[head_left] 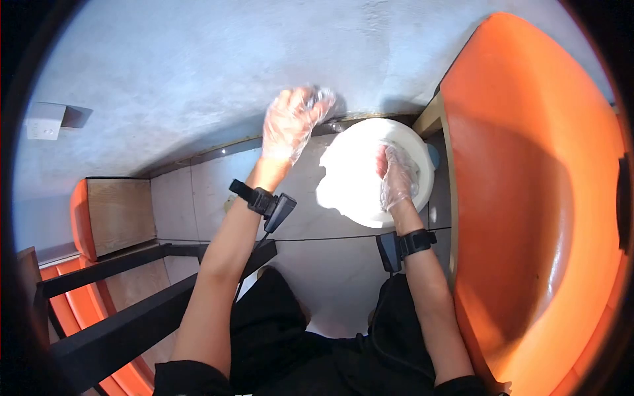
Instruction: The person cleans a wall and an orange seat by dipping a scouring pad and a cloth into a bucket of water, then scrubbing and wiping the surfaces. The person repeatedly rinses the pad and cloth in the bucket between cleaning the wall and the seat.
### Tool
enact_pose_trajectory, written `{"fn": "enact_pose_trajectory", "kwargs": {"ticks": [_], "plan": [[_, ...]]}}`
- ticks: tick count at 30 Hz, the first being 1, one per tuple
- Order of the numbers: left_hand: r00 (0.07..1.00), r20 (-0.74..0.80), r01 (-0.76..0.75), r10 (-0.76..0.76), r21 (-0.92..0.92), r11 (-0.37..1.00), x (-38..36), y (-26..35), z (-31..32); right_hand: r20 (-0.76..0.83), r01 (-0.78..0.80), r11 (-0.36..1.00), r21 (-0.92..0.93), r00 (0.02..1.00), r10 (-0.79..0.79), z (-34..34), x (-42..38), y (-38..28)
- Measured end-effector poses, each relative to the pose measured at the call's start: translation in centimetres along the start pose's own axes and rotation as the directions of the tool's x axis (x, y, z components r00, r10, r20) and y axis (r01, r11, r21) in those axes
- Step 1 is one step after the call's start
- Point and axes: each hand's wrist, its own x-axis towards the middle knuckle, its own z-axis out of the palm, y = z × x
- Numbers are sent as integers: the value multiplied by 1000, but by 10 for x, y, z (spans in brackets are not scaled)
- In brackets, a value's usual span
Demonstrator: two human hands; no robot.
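Note:
My left hand (290, 122), in a clear plastic glove, is raised close to the wall with its fingers curled in. Whatever it may hold is hidden by the fingers and the crinkled glove. My right hand (397, 177), gloved the same way, reaches into a round white basin (424, 181) on the floor. Its fingers look bent together around something pale, but strong glare washes out the basin's inside and I cannot make it out. Black straps with small devices sit on both wrists.
An orange padded seat (489, 165) with a wooden frame stands close on the right. At left are a black metal frame (125, 323), another orange seat (80, 221) and a wall socket (45, 125). The pale wall (218, 72) meets the tiled floor (330, 264) behind the basin.

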Motion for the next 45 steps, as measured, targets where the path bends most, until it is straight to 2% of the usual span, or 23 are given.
{"fn": "enact_pose_trajectory", "kwargs": {"ticks": [2, 4, 6, 7, 9, 10, 12, 14, 16, 19, 21, 23, 25, 27, 30, 32, 33, 35, 36, 38, 39, 41, 45], "plan": [[993, -113, 20, -28, -76, 997, 32, 7, -34, 14, -13, 1000, -19, 1000, 13, 3, -2, 0], [923, -377, -62, 74, 44, 997, 57, 5, -55, -13, -38, 999, -5, 999, 38, 8, -8, -3], [928, -338, 61, -157, -278, 959, 43, 2, -18, -28, -50, 998, -24, 998, 50, 8, -10, -6], [933, -350, -91, 86, 2, 996, 42, 5, -27, -44, -61, 997, -36, 997, 59, 7, -9, -6], [993, -114, 23, -39, -137, 990, 14, 8, 8, -35, -44, 998, -40, 998, 43, 4, -8, -5], [997, -68, -48, 47, -14, 999, -7, 4, 35, -23, -26, 999, -41, 999, 25, 2, -4, -1], [984, 174, -47, 49, -14, 999, -39, 0, 60, -29, -37, 999, -38, 999, 36, 1, -5, -2], [966, 250, 77, -68, -27, 997, -48, 6, 74, -27, -50, 998, -35, 998, 49, 3, -5, -4], [737, 402, 647, -543, -185, 740, -35, 25, 56, -4, -48, 993, -111, 999, 48, 8, -18, -14], [806, 335, 589, -488, -366, 721, -39, 56, 31, 185, -76, 994, -81, 979, 90, 13, -13, 4], [774, 383, 631, -505, -538, 559, -47, 75, 39, 292, 63, 992, -109, 956, -28, 32, -40, -6], [659, 499, 746, -562, -532, 402, -49, 98, 42, 248, 122, 974, -189, 966, -73, 29, -30, 6], [669, 500, 743, -550, -484, 463, -45, 107, 32, 302, -20, 984, -176, 950, 73, 27, -34, -3], [648, 544, 761, -533, -442, 475, -45, 106, 31, 278, 22, 994, -103, 960, 8, 28, -31, 2], [620, 665, 784, -417, -541, 305, -48, 88, 24, 199, 34, 997, -62, 980, -21, 32, -20, 3], [628, 675, 738, -388, -675, 20, -48, 76, 16, 138, -50, 987, -152, 988, 71, 38, -10, 1], [563, 714, 759, -416, -646, -83, -44, 70, 9, 138, -51, 987, -154, 988, 72, 44, -9, -3], [432, 788, 816, -438, -548, -182, -38, 58, -2, 212, -62, 989, -132, 973, 90, 66, -10, -7], [362, 805, 840, -469, -500, -209, -43, 50, 0, 240, -118, 993, 9, 964, 113, 77, -3, 3], [358, 787, 708, -502, -579, -404, -66, 37, 17, 436, -144, 989, -45, 888, 149, 94, 4, 19], [325, 735, 697, -596, -612, -374, -76, 30, 21, 440, -214, 968, -134, 862, 252, 108, 4, 20], [268, 616, 842, -741, -524, -131, -85, 15, 19, 545, -208, 968, -142, 800, 252, 127, 6, 39], [179, 555, 826, -812, -533, -182, -73, 6, 7, 455, -296, 929, -221, 811, 367, 166, 16, 55]]}}
